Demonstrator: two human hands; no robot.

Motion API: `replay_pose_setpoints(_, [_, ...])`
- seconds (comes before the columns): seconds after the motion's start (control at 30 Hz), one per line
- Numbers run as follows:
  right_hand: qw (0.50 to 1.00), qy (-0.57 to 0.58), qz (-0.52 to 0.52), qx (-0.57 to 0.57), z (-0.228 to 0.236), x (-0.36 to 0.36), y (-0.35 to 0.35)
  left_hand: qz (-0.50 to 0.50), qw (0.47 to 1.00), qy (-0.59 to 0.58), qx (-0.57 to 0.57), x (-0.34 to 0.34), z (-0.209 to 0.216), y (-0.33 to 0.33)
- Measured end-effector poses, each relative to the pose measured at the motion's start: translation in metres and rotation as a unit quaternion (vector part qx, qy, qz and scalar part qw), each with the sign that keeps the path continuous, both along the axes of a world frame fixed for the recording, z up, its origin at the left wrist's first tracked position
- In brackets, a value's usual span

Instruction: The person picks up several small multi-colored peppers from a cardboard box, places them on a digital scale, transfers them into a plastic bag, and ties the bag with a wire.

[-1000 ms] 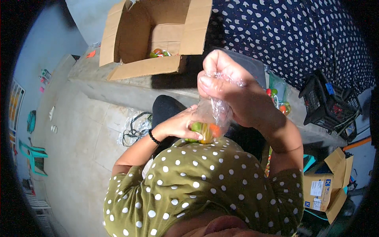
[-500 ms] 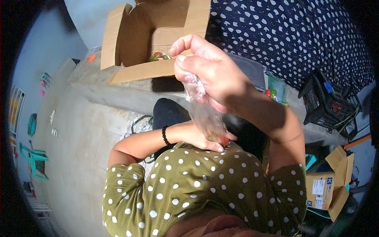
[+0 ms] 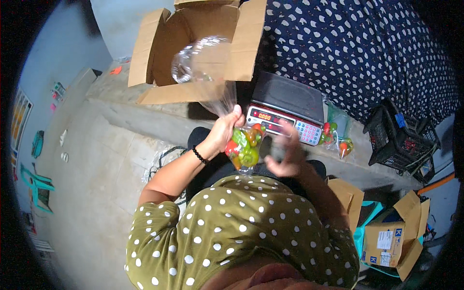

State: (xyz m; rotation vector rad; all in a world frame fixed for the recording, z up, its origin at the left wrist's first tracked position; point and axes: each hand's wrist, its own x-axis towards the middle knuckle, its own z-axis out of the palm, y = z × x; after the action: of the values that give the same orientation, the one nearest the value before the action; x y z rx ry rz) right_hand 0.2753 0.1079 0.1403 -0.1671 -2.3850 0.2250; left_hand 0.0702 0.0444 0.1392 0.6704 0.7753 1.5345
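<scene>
My left hand (image 3: pixel 225 129), with a dark bead bracelet at its wrist, is closed round the neck of a clear plastic bag of peppers (image 3: pixel 248 153). Red, green and orange-brown peppers fill the bag's lower end, which hangs in front of my chest. Above my fist the loose top of the bag flares up towards the large cardboard box. My right hand (image 3: pixel 286 155) is blurred, just right of the peppers; its thumb and fingers look apart and I see nothing in them. Behind both hands stands a weighing scale (image 3: pixel 290 99) with a dark platform, lit display and keypad.
The large open cardboard box (image 3: pixel 166 94) stands on the concrete ledge (image 3: pixel 121 99), left of the scale. Small bags of peppers (image 3: pixel 345 148) lie right of the scale. Further right are black plastic crates (image 3: pixel 401 133), with another open carton (image 3: pixel 386 241) below. A patterned dark cloth (image 3: pixel 357 53) hangs behind.
My right hand has let go of the bag's twisted neck and dropped lower. My left hand has moved from under the bag up to its neck. The scale now shows fully.
</scene>
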Motion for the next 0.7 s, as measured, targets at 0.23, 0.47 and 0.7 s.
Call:
replay_pose_setpoints(0.23, [0.972, 0.16, 0.085, -0.15, -0.023, -0.037, 0.009, 0.057, 0.991, -0.102, 0.07, 0.036, 0.002, 0.028])
replay_pose_setpoints(0.47, [0.609, 0.122, 0.139, -0.771, -0.018, -0.048, -0.01, 0.332, 0.765, 0.52, 0.183, 0.008, -0.011, 0.04])
replay_pose_setpoints(0.7, [0.108, 0.003, 0.347, -0.932, -0.059, -0.002, 0.018, 0.282, 0.569, 0.679, 0.368, -0.006, -0.012, 0.026])
